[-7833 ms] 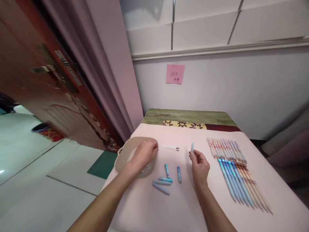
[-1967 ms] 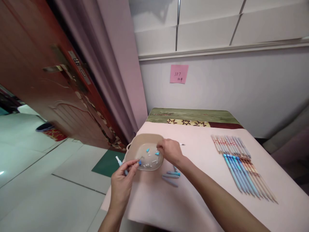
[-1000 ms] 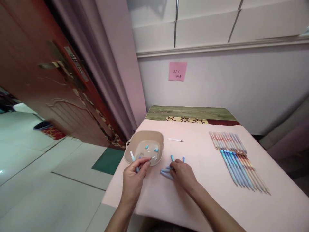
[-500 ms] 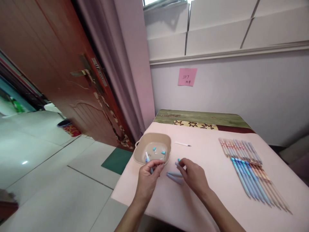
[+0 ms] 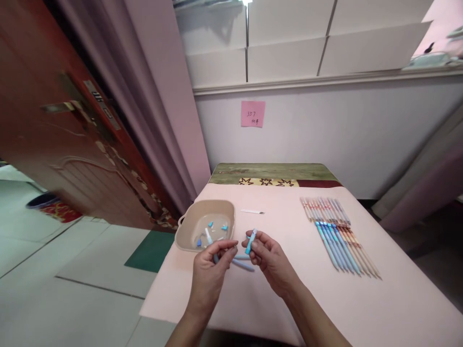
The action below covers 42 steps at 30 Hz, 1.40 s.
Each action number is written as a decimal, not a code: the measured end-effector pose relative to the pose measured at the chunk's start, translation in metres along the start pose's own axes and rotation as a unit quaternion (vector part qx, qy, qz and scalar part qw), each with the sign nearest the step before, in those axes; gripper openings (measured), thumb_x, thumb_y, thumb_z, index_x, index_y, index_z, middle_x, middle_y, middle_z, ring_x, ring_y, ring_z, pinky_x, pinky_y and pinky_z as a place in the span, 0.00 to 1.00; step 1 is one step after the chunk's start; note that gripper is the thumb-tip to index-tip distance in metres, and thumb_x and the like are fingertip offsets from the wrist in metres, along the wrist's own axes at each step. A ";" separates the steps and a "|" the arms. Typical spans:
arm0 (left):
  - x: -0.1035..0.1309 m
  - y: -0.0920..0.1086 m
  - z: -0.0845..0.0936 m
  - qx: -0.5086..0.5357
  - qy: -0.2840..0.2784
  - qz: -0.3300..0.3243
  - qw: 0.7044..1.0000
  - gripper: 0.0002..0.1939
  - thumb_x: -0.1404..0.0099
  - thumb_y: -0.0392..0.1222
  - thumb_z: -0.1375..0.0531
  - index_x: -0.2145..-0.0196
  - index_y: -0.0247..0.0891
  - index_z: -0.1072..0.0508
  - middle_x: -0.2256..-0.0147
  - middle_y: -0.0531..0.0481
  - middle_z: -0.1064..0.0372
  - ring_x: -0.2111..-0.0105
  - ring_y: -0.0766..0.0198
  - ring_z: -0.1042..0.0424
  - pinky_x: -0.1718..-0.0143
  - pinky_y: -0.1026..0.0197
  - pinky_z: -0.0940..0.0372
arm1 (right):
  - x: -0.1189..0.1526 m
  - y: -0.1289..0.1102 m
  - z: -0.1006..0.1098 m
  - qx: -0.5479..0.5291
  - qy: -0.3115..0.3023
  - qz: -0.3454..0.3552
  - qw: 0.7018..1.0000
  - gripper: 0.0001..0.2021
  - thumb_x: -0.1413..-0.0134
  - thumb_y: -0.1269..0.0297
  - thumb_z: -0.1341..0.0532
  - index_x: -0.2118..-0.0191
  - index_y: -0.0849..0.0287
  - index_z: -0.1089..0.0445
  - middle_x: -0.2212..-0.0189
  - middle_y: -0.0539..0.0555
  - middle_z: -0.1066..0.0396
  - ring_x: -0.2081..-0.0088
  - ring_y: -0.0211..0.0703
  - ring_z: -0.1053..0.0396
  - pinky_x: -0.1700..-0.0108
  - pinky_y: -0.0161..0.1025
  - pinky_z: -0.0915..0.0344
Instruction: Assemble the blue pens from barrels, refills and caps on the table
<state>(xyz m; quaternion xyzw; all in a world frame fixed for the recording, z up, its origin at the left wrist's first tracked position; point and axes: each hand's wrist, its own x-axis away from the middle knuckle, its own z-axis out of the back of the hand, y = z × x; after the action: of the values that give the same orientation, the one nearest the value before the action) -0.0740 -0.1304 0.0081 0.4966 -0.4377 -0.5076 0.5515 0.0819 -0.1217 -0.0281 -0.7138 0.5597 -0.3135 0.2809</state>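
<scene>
A beige basin (image 5: 217,208) sits on the desk (image 5: 289,294), with two bare hands at its near right corner. The left hand (image 5: 211,277), just in front of the basin, has a pale blue pen part (image 5: 210,240) tucked in its curled fingers, white tip leaning up over the basin. That tuck seems meant to free thumb and forefinger, which pinch a small piece (image 5: 236,246) too tiny to identify. Right of the basin, the right hand (image 5: 273,265) grips a short blue tube (image 5: 251,241) between thumb and fingers, tilted, its upper end left uncovered, perhaps for access.

Inside the basin lie blue clips (image 5: 224,227) and white bits; its walls probably stop such small parts rolling away. Two blue barrels (image 5: 244,265) lie right of the basin's near corner, partly behind the hands, within easy reach. A white refill (image 5: 252,211) rests alone, just right of the basin. Well to its right, pale pens (image 5: 325,210), blue pens (image 5: 334,248) and brown pens (image 5: 360,253) lie side by side, apparently grouped by colour.
</scene>
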 end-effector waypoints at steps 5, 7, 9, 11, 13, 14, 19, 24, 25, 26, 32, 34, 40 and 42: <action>0.001 -0.003 -0.005 -0.018 -0.008 -0.006 1.000 0.12 0.45 0.47 0.34 0.66 0.36 0.21 0.78 0.53 0.33 0.79 0.70 0.41 0.77 0.68 0.43 | 0.003 -0.002 0.004 -0.030 0.029 -0.008 0.999 0.16 0.54 0.60 0.31 0.59 0.60 0.29 0.63 0.55 0.26 0.74 0.32 0.37 0.75 0.29 0.43; 0.000 -0.007 -0.006 -0.023 -0.005 -0.008 1.000 0.12 0.45 0.47 0.34 0.66 0.36 0.21 0.78 0.53 0.33 0.78 0.70 0.40 0.77 0.68 0.43 | 0.004 -0.001 0.005 -0.035 0.037 -0.012 0.999 0.16 0.54 0.60 0.31 0.60 0.60 0.28 0.64 0.55 0.26 0.73 0.32 0.36 0.75 0.28 0.42; -0.001 -0.010 -0.005 -0.025 -0.006 -0.012 1.000 0.13 0.44 0.48 0.35 0.65 0.37 0.21 0.78 0.53 0.33 0.78 0.70 0.39 0.77 0.68 0.42 | 0.005 0.000 0.006 -0.024 0.039 -0.015 0.999 0.15 0.53 0.59 0.31 0.60 0.60 0.28 0.66 0.54 0.27 0.71 0.33 0.36 0.74 0.27 0.42; -0.003 -0.011 -0.005 -0.021 -0.007 -0.018 1.000 0.13 0.42 0.48 0.36 0.64 0.37 0.21 0.77 0.53 0.32 0.78 0.69 0.38 0.76 0.67 0.41 | 0.005 0.001 0.008 -0.003 0.034 -0.015 0.999 0.15 0.51 0.57 0.33 0.59 0.59 0.28 0.69 0.52 0.29 0.71 0.33 0.35 0.73 0.28 0.41; -0.005 -0.010 -0.003 -0.022 -0.003 -0.027 0.999 0.13 0.42 0.48 0.36 0.63 0.37 0.21 0.76 0.52 0.31 0.78 0.69 0.38 0.76 0.67 0.41 | 0.005 0.000 0.009 0.033 0.024 -0.009 0.999 0.15 0.49 0.55 0.35 0.58 0.58 0.28 0.69 0.51 0.31 0.72 0.34 0.35 0.73 0.29 0.40; -0.006 -0.009 -0.002 -0.026 0.002 -0.032 0.999 0.13 0.42 0.47 0.36 0.64 0.37 0.21 0.76 0.52 0.30 0.78 0.69 0.38 0.76 0.67 0.41 | 0.005 -0.001 0.009 0.060 0.022 -0.001 0.998 0.16 0.49 0.54 0.35 0.58 0.57 0.28 0.69 0.51 0.32 0.73 0.34 0.36 0.74 0.30 0.40; -0.007 -0.006 0.000 -0.044 0.010 -0.042 0.998 0.10 0.44 0.45 0.35 0.66 0.38 0.20 0.75 0.51 0.28 0.78 0.68 0.36 0.75 0.66 0.39 | 0.004 -0.002 0.008 0.211 0.035 0.063 0.975 0.16 0.51 0.53 0.34 0.61 0.58 0.25 0.69 0.52 0.30 0.73 0.35 0.38 0.71 0.35 0.37; -0.011 -0.008 0.010 -0.049 0.040 -0.062 0.996 0.08 0.45 0.44 0.35 0.68 0.39 0.19 0.68 0.49 0.25 0.70 0.64 0.31 0.69 0.65 0.37 | 0.001 0.000 0.013 0.281 0.065 0.099 0.953 0.16 0.50 0.52 0.35 0.62 0.59 0.26 0.72 0.51 0.30 0.73 0.37 0.39 0.72 0.35 0.39; -0.012 -0.009 0.015 -0.049 0.058 -0.060 0.995 0.09 0.45 0.44 0.35 0.68 0.39 0.20 0.68 0.49 0.25 0.71 0.64 0.32 0.70 0.65 0.37 | -0.001 -0.001 0.016 0.288 0.075 0.098 0.950 0.16 0.50 0.52 0.36 0.62 0.59 0.27 0.73 0.51 0.30 0.74 0.37 0.38 0.72 0.35 0.39; -0.014 -0.010 0.023 -0.047 0.079 -0.056 0.994 0.10 0.45 0.45 0.35 0.67 0.39 0.20 0.69 0.49 0.26 0.73 0.65 0.33 0.72 0.65 0.38 | -0.004 -0.003 0.018 0.290 0.083 0.093 0.949 0.16 0.50 0.51 0.36 0.63 0.59 0.28 0.73 0.51 0.30 0.74 0.37 0.38 0.72 0.35 0.39; -0.020 -0.018 0.065 0.021 0.170 -0.032 0.985 0.14 0.48 0.46 0.32 0.64 0.37 0.21 0.77 0.53 0.34 0.79 0.70 0.42 0.80 0.68 0.46 | -0.031 -0.020 0.004 0.255 0.037 0.052 0.965 0.12 0.46 0.53 0.41 0.66 0.57 0.38 0.73 0.51 0.29 0.73 0.39 0.32 0.70 0.37 0.34; -0.020 -0.019 0.071 0.063 0.174 -0.022 0.982 0.14 0.48 0.46 0.32 0.64 0.37 0.22 0.77 0.54 0.34 0.79 0.72 0.43 0.80 0.69 0.47 | -0.045 -0.025 -0.009 0.241 -0.010 0.048 0.969 0.09 0.46 0.57 0.43 0.63 0.57 0.37 0.74 0.49 0.30 0.74 0.38 0.33 0.71 0.36 0.34; -0.020 -0.016 0.078 0.167 0.182 -0.013 0.969 0.14 0.51 0.43 0.30 0.67 0.36 0.24 0.71 0.50 0.29 0.78 0.73 0.40 0.81 0.71 0.48 | -0.095 -0.023 -0.045 0.227 -0.123 0.010 0.966 0.12 0.52 0.63 0.45 0.60 0.58 0.34 0.69 0.52 0.28 0.72 0.38 0.31 0.68 0.36 0.33; -0.021 -0.014 0.079 0.191 0.172 0.005 0.966 0.14 0.53 0.41 0.29 0.67 0.35 0.24 0.72 0.52 0.30 0.78 0.74 0.40 0.80 0.72 0.46 | -0.111 -0.018 -0.055 0.385 -0.136 0.041 0.912 0.12 0.48 0.60 0.46 0.60 0.57 0.33 0.68 0.53 0.27 0.71 0.38 0.30 0.68 0.35 0.34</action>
<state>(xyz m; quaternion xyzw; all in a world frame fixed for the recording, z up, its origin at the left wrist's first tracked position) -0.1560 -0.1179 0.0048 0.6709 -0.4273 -0.3187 0.5155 0.0312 -0.0127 0.0060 -0.5624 0.3809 -0.3925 0.6202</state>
